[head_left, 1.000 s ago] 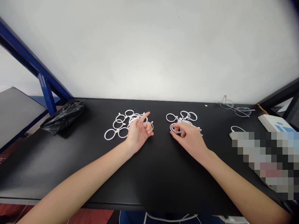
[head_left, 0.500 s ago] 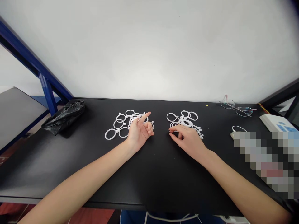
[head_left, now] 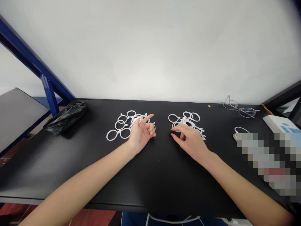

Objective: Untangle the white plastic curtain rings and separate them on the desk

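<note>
Several white plastic rings with small knobs lie in two piles on the black table. Beside the left pile of rings rests my left hand, palm turned up, its thumb and index finger stretched out and the other fingers loosely curled. It covers part of that pile, and nothing shows in it. My right hand lies palm down at the near edge of the right pile of rings. A gap shows between its thumb and index finger, with nothing in it; the remaining fingers are partly hidden.
A crumpled black plastic bag lies at the far left, near a blue metal frame. On the right are eyeglasses, a white box and a blurred-out object with a white loop. A pale wall stands behind.
The whole view has shifted very slightly. The right hand's thumb and index finger look a little farther apart; the left hand and both piles of rings stay as they were.
</note>
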Demonstrator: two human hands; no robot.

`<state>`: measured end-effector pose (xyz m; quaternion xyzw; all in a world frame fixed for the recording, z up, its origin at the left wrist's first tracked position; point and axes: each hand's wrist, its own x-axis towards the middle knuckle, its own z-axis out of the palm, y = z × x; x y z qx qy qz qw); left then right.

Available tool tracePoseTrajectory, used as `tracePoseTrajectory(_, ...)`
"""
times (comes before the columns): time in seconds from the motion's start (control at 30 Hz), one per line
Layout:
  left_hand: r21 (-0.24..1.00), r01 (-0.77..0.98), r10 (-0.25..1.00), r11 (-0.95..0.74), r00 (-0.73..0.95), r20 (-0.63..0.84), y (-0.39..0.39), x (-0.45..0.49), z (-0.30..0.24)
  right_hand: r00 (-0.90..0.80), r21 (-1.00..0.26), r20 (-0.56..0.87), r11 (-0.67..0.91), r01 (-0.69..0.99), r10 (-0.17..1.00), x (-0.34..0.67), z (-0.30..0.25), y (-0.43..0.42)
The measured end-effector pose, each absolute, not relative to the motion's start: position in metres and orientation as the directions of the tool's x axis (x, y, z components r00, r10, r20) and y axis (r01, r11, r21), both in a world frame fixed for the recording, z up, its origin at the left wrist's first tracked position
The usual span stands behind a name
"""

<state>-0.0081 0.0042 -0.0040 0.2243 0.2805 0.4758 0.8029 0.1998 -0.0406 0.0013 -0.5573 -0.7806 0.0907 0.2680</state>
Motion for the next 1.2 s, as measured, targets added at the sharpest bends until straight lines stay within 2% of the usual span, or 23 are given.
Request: tracePoseTrajectory(1.2, 0.672, -0.597, 0.890, 0.438, 0.394, -0.230, 0.0035, -0.0065, -0.0040, -0.220, -0.477, 0.276, 0.332, 0.814, 0.936, 0.1969, -0.0013, -0.0409)
